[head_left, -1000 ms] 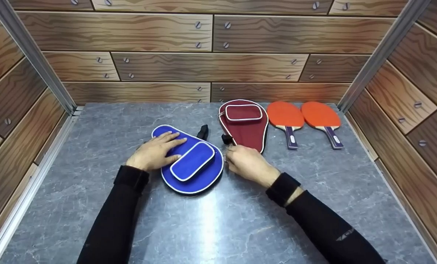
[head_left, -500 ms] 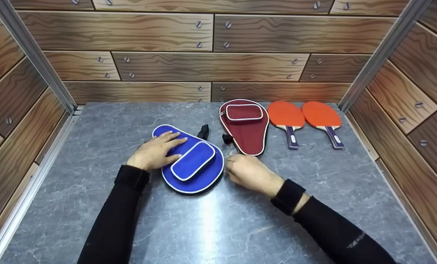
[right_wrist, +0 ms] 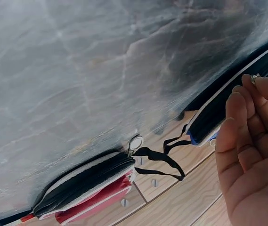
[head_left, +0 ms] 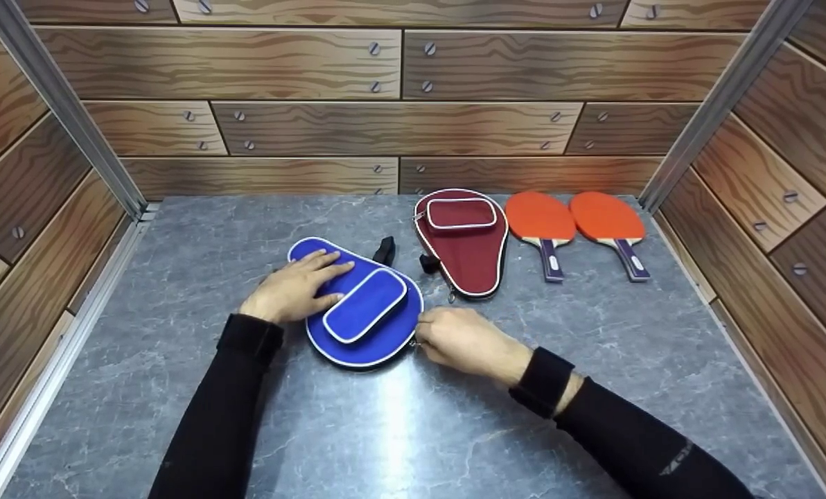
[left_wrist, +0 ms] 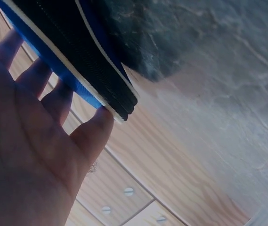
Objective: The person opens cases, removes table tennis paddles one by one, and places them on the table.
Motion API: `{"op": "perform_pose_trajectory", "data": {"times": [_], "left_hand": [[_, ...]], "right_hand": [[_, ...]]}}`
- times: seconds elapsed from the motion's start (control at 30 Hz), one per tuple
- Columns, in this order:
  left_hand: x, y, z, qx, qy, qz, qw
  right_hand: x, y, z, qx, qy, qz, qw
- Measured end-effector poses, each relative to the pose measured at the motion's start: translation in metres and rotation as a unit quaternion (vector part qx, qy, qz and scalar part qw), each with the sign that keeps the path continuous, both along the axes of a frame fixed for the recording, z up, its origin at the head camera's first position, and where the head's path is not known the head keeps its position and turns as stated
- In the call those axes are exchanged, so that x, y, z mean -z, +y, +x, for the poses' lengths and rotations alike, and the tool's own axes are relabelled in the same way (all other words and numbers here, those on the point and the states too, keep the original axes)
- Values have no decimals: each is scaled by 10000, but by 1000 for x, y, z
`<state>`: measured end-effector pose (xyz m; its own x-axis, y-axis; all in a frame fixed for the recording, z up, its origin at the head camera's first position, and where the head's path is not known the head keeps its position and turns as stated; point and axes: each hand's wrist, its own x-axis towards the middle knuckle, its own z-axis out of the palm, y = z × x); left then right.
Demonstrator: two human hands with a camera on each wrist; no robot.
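Observation:
A blue paddle case (head_left: 385,333) with white piping lies slanted on the grey table, its small pocket (head_left: 364,305) facing up. My left hand (head_left: 293,285) rests on the narrow end with spread fingers; in the left wrist view the fingertips touch the blue face beside the black zippered side (left_wrist: 77,52). At the rounded right edge, my right hand (head_left: 465,339) pinches a small metal zipper pull (right_wrist: 254,80) between thumb and curled index finger. Most of the pull is hidden by the fingers in the head view.
Behind my right hand lies a dark red paddle case (head_left: 470,256), with a metal zipper pull (head_left: 452,295) at its narrow end. Two orange paddles (head_left: 540,216) lie side by side at the back right. A black strap (head_left: 384,251) sticks out from the blue case.
My right hand has moved toward me along the blue case's rounded edge, uncovering the red case's narrow end. My left hand and the blue case stay in place.

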<state>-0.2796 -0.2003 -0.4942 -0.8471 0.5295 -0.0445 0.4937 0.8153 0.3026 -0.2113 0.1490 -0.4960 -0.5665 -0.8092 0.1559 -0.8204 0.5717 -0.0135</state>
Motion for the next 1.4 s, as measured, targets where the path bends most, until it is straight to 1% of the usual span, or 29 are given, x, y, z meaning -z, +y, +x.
{"op": "perform_pose_trajectory", "data": {"times": [0.13,0.3,0.4,0.5,0.73,0.93,1.1,1.2,1.4], "left_hand": [[-3,2,2,-57,34,-113,9999],[-7,4,6,-174,121,-305,9993],[-9,5,8,-254,100,-407,9988],[-9,4,8,-276,159,-453,9985],[-6,-2,6,-222,102,-289,9993],[-6,-9,3,-67,219,-183,9996],[-6,-16,2,-61,115,-86,9999],[-6,-17,2,-27,42,-69,10000],[-6,-17,2,-79,-290,-81,9995]], "right_hand": [[0,2,-5,91,78,-83,9999],[2,8,-15,215,199,-248,9993],[2,12,-22,362,233,-293,9986],[2,14,-30,528,231,-307,9979],[3,17,-46,858,238,-326,9955],[3,16,-59,1028,346,-340,9935],[3,11,-69,1220,351,-347,9913],[2,8,-75,1372,277,-415,9893],[1,4,-86,1594,219,-462,9859]]}}
